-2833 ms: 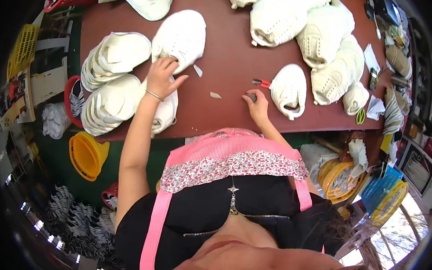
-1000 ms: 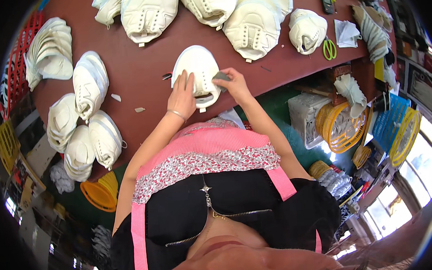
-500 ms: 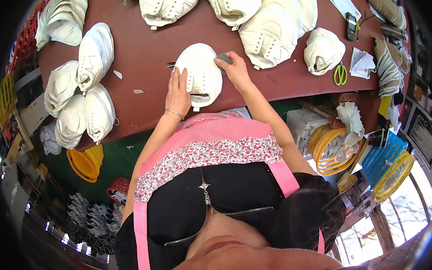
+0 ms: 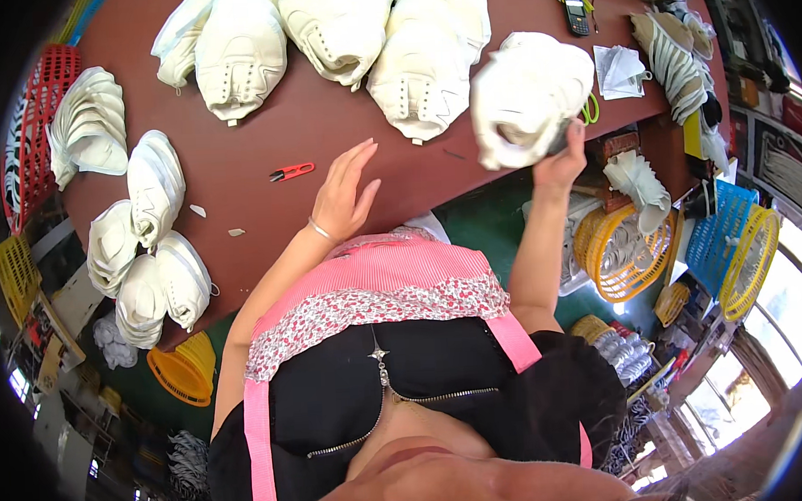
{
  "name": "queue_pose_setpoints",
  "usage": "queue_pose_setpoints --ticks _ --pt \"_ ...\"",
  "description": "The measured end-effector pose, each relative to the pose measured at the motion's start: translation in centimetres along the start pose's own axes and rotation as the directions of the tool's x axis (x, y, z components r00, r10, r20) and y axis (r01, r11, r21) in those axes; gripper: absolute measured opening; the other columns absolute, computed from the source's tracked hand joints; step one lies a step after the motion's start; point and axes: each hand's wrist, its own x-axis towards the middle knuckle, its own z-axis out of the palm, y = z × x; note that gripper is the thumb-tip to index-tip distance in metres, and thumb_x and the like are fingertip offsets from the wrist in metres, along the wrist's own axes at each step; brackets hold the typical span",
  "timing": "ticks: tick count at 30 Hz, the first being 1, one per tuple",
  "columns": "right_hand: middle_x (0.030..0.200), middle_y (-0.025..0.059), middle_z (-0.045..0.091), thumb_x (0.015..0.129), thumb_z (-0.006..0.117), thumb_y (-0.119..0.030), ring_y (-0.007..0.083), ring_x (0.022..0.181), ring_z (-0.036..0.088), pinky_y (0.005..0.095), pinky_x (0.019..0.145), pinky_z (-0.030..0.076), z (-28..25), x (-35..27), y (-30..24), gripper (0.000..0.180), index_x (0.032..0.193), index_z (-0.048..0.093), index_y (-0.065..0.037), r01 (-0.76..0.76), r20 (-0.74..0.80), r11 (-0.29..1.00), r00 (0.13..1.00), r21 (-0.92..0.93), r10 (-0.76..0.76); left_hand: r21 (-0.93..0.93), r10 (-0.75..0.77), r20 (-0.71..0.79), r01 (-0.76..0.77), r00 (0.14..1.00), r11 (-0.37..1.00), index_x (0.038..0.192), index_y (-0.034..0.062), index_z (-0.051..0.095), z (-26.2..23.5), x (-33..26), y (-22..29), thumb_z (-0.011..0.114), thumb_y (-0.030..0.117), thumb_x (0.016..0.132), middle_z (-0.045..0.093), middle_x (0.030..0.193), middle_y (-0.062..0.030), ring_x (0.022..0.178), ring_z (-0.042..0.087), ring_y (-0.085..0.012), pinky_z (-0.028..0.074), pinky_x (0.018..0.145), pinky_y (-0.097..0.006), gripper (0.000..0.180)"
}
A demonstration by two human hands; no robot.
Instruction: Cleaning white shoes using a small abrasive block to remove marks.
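Observation:
My right hand (image 4: 558, 163), at the table's right front edge, grips the lower edge of a white shoe upper (image 4: 536, 74). A small dark grey block (image 4: 559, 138) is also pinched in these fingers. The upper is blurred by motion, and its opening faces me; it covers the spot where another white upper lay. My left hand (image 4: 345, 195) hovers over the table's front edge, fingers spread and holding nothing. Left of it lie red thread snips (image 4: 292, 172) with dark blades.
White uppers (image 4: 241, 60) line the far side; more uppers (image 4: 156, 185) stand in stacks at left. Green scissors (image 4: 590, 110) show partly beside the held upper. A black handheld device (image 4: 574, 10) and papers (image 4: 621, 71) lie at right. Yellow baskets (image 4: 625, 254) stand below the right edge.
My right hand has carried the upper from the table's middle to the right, over the other upper. My left hand has let go of it, uncovering the red snips. The whole view has shifted.

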Motion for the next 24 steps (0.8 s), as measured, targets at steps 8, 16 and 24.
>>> queue_pose_setpoints --ticks 8,16,24 --pt "0.122 0.0178 0.059 0.09 0.075 -0.026 0.0282 0.11 0.058 0.0421 0.096 0.044 -11.0 11.0 3.9 0.039 0.114 0.062 0.001 0.195 0.023 0.373 0.909 -0.907 -0.417 -0.136 -0.263 0.209 0.295 0.942 0.946 0.133 0.0022 0.057 5.3 2.6 -4.1 0.063 0.003 0.09 0.058 0.134 -0.0183 0.124 0.055 -0.0382 0.046 0.105 -0.042 0.044" --pt "0.117 0.0161 0.059 0.086 0.077 -0.023 0.0304 0.119 0.054 0.0392 0.101 0.042 6.1 8.4 8.7 0.028 0.105 0.068 -0.004 0.717 0.668 0.147 0.692 -0.681 -0.273 0.321 -0.095 0.152 0.042 0.984 0.946 0.147 -0.0073 0.034 12.3 4.3 -3.7 0.071 0.018 0.085 0.033 0.153 -0.0268 0.14 0.035 -0.0454 0.027 0.119 -0.052 0.077" --pt "0.099 0.0099 0.06 0.089 0.073 -0.025 0.0236 0.092 0.057 0.0326 0.083 0.045 8.1 3.9 10.7 0.025 0.1 0.064 -0.004 0.397 0.589 0.624 0.798 -0.673 0.128 0.236 -0.176 -0.018 0.175 0.984 0.956 0.146 0.0001 0.037 12.6 2.9 -4.0 0.078 0.037 0.079 0.036 0.148 -0.0275 0.137 0.035 -0.0466 0.029 0.114 -0.054 0.087"
